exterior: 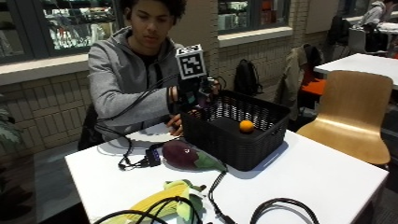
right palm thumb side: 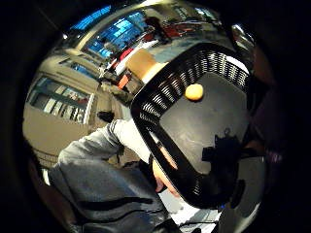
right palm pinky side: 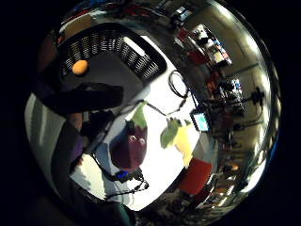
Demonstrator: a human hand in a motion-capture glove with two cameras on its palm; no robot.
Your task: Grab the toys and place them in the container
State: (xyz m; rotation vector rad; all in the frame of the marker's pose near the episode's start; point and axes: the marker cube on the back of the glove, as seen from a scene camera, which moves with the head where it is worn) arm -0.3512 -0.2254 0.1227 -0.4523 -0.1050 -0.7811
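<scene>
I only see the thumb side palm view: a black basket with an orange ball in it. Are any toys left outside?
Observer: Yes. A purple eggplant toy lies on the table, close beside the basket.
Operator: Any more?
Observer: A yellow corn toy lies near the table's front edge, apart from the basket.
Operator: Where is the gloved hand?
Observer: The right hand is over the basket's rim on the person's side. I cannot tell if it holds anything.
</scene>
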